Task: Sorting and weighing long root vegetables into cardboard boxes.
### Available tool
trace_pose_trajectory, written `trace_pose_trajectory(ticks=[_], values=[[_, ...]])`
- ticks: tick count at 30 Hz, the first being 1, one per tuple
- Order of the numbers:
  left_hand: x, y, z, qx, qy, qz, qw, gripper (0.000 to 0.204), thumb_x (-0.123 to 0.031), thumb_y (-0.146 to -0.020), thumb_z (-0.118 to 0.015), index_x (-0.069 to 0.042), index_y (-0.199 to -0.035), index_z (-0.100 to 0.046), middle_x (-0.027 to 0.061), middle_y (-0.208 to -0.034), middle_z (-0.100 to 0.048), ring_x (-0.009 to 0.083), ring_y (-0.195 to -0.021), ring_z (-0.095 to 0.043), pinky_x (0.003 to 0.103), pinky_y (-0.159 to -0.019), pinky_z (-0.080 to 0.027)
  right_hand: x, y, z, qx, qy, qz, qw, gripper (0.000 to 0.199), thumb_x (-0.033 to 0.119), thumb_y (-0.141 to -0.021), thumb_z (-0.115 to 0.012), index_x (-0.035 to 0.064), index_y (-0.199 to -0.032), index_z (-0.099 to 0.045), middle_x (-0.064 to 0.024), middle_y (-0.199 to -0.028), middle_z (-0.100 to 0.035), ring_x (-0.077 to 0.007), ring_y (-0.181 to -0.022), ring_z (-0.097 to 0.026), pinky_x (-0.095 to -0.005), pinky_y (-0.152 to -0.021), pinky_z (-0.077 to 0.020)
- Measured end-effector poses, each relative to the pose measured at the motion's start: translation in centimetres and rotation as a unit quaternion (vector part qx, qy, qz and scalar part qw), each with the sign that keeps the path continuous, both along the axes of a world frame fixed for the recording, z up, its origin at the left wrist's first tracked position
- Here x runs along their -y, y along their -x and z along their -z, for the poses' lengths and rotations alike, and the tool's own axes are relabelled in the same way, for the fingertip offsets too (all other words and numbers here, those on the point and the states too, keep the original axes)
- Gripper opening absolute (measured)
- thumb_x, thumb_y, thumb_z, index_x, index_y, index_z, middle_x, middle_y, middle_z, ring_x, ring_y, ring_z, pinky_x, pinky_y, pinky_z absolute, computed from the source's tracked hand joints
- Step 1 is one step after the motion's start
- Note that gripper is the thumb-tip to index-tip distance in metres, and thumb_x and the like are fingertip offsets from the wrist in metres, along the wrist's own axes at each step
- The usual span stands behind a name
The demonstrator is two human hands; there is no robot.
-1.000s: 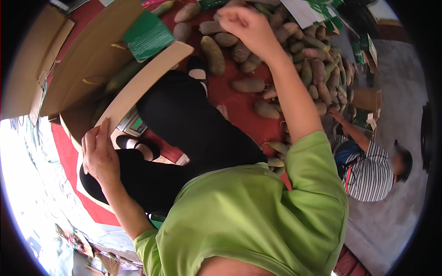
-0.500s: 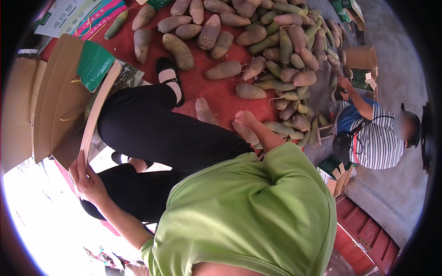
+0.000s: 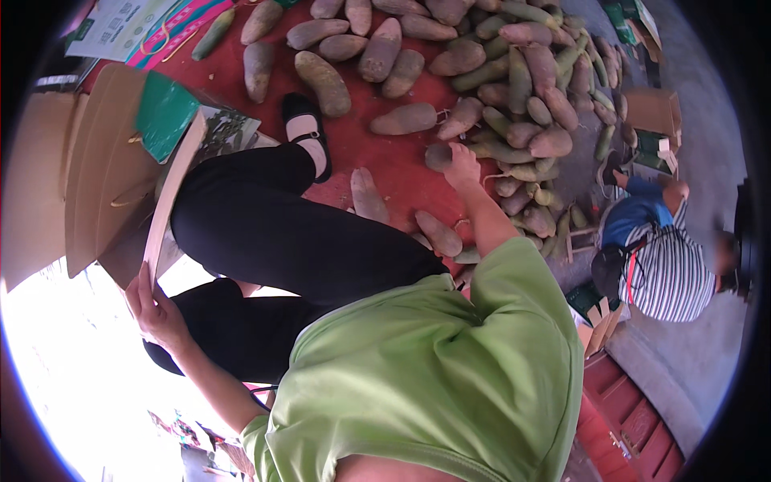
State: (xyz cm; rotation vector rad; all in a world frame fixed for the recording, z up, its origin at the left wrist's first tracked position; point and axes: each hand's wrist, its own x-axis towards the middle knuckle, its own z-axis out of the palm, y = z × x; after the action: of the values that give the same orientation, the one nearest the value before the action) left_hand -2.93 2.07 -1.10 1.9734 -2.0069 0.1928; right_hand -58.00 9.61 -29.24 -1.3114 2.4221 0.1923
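Note:
My left hand (image 3: pixel 157 317) pinches the near edge of a flap on an open cardboard box (image 3: pixel 112 173), which stands at my left beside my knee. Stretched out to the front right, my right hand (image 3: pixel 463 167) has its fingers wrapped round one end of a radish (image 3: pixel 438 157), which is partly hidden by the hand and lies by the edge of a heap. Purple and green radishes make up that heap (image 3: pixel 526 84). Closer to my lap lie a loose radish (image 3: pixel 438 233) and a pale-tipped radish (image 3: pixel 369 195). The box's inside is mostly hidden by its flaps.
Several radishes are scattered over the red cloth (image 3: pixel 345 149) around my shoe (image 3: pixel 305 135). A co-worker in a striped shirt (image 3: pixel 665 277) bends down at the right, near an open carton (image 3: pixel 652 112). Printed boxes (image 3: pixel 120 28) stand at the far left.
My right hand has moved forward from beside my lap to a radish at the heap's edge and closed on it. My left hand stays on the flap. The co-worker has shifted position.

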Motion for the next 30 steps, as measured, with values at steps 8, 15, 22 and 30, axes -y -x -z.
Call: trace_pose_trajectory(ticks=[8,15,22,30], values=[[0.5,0.8,-1.0,0.054,0.02,0.033,0.998,0.043,0.008,-0.068,-0.057,-0.012,-0.104,-0.07,0.007,-0.092,-0.06,0.025,-0.085,-0.061,0.034,-0.074,-0.05,0.5,-1.2,-2.0,-0.06,-0.121,-0.18,0.974,0.08,0.034,-0.065,-0.076,0.0209,-0.135,-0.038,-0.0067,-0.126,-0.048,-0.0272,-0.12,-0.045,-0.0475,-0.095,-0.0398],[0.5,1.2,-2.2,0.061,0.007,0.003,0.998,0.041,0.001,-0.062,-0.063,-0.014,-0.099,-0.07,0.0017,-0.088,-0.06,0.022,-0.083,-0.061,0.033,-0.071,-0.051,-0.2,-3.0,0.6,-0.106,-0.147,-0.225,0.957,0.08,0.021,-0.063,-0.079,0.0199,-0.132,-0.04,-0.0059,-0.129,-0.046,-0.0264,-0.123,-0.044,-0.0479,-0.094,-0.0398],[0.5,0.5,-2.4,0.049,0.017,0.019,0.998,0.034,-0.004,-0.065,-0.064,-0.014,-0.097,-0.07,0.001,-0.085,-0.06,0.0209,-0.084,-0.061,0.033,-0.074,-0.048,2.5,-4.4,-3.1,0.097,-0.025,0.043,0.994,0.084,0.017,-0.057,-0.081,0.013,-0.13,-0.041,-0.0079,-0.127,-0.05,-0.0291,-0.119,-0.047,-0.0498,-0.096,-0.0397],[0.3,0.1,-2.8,0.025,0.029,0.036,0.999,0.036,-0.002,-0.064,-0.066,-0.012,-0.098,-0.07,0.0025,-0.084,-0.06,0.0228,-0.083,-0.06,0.036,-0.074,-0.049,13.9,-11.7,-16.2,0.444,0.254,0.023,0.859,0.077,0.004,-0.06,-0.079,-0.0002,-0.128,-0.042,-0.011,-0.114,-0.056,-0.0202,-0.106,-0.054,-0.0327,-0.094,-0.0426]])
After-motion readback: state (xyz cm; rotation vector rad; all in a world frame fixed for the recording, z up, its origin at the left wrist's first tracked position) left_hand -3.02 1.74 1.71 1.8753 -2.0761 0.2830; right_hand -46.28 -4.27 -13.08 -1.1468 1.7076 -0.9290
